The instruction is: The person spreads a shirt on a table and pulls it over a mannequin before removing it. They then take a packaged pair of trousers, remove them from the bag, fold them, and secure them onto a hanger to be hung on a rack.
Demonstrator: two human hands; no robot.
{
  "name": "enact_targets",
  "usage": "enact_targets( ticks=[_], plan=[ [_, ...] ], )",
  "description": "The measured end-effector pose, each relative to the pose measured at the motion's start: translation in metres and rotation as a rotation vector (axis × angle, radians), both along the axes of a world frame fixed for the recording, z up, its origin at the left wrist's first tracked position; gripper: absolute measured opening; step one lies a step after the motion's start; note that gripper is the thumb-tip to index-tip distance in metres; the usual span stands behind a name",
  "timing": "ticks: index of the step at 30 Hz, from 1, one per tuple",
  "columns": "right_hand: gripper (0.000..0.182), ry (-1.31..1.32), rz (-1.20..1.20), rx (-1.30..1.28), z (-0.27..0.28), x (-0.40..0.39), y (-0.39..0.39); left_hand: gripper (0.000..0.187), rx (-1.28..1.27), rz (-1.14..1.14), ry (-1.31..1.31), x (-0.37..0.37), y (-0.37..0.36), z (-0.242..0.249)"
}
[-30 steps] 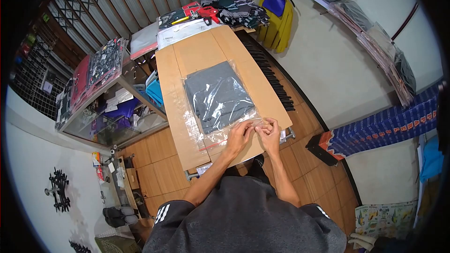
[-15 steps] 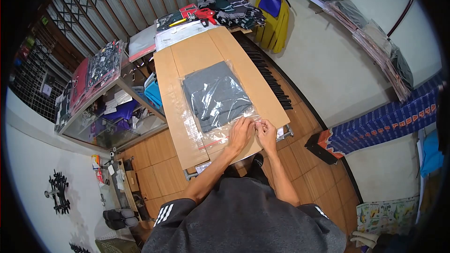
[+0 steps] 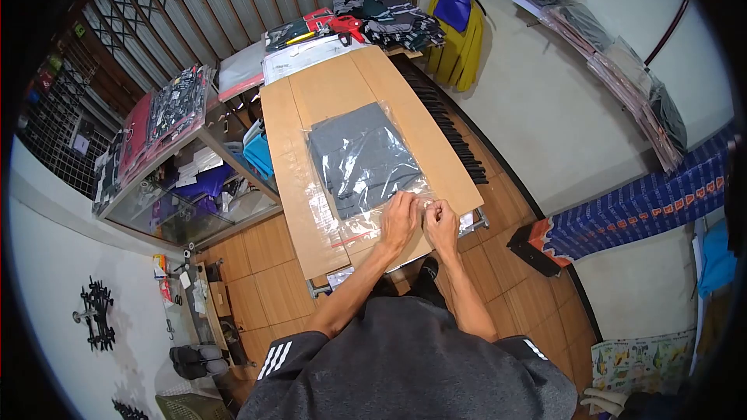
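A folded grey garment (image 3: 354,144) lies flat inside a clear plastic bag (image 3: 320,206) on the wooden tabletop (image 3: 319,93). The bag's near end has a red strip along part of its edge. My left hand (image 3: 399,223) is at this end, its fingers bent and pressed together on the plastic. Just to its right, my right hand (image 3: 442,223) is closed in a pinch at the bag's near right corner. The plastic between its fingertips is mostly hidden by the fingers.
Papers (image 3: 303,64), a red tool (image 3: 347,26) and a pile of dark folded fabric (image 3: 397,19) are at the table's far end. A glass display case (image 3: 210,187) stands left. Blue patterned boxes (image 3: 630,214) lean against the right wall.
My right hand has drawn slightly away from the left and curled more tightly. My left hand stays on the bag's near end. The whole view has shifted a little.
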State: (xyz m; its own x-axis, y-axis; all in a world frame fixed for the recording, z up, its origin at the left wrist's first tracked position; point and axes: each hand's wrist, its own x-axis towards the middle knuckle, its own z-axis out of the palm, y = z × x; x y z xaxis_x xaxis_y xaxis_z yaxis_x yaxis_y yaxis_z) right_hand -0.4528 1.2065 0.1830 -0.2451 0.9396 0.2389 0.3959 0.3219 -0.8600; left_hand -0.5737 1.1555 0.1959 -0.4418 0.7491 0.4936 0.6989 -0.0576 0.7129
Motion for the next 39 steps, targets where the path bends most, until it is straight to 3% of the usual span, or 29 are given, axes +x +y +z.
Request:
enact_targets(
  ticks=[11,16,19,25,28,35,39],
  plan=[
    [0.026,-0.022,0.099,0.023,0.009,-0.003,-0.008,0.023,-0.023,-0.045,0.034,-0.012,-0.036,-0.002],
    [0.026,0.038,0.022,-0.023,0.003,-0.005,-0.008,0.025,0.056,0.086,-0.029,-0.034,-0.030,0.028],
    [0.030,-0.002,0.032,0.008,0.008,-0.007,-0.011,0.028,-0.002,0.039,-0.096,-0.043,-0.034,0.041],
    [0.044,-0.120,0.027,0.072,0.038,-0.013,-0.028,0.038,-0.151,-0.050,0.068,-0.039,-0.068,0.012],
    [0.050,-0.083,0.016,0.013,0.025,-0.018,-0.033,0.039,-0.163,-0.041,0.112,-0.038,-0.083,0.013],
    [0.051,-0.060,0.004,0.051,0.012,-0.027,-0.045,0.037,-0.233,-0.030,0.045,-0.049,-0.085,-0.007],
    [0.050,-0.016,0.008,0.026,0.017,-0.027,-0.048,0.033,-0.190,-0.061,0.044,-0.047,-0.084,0.008]
  ],
)
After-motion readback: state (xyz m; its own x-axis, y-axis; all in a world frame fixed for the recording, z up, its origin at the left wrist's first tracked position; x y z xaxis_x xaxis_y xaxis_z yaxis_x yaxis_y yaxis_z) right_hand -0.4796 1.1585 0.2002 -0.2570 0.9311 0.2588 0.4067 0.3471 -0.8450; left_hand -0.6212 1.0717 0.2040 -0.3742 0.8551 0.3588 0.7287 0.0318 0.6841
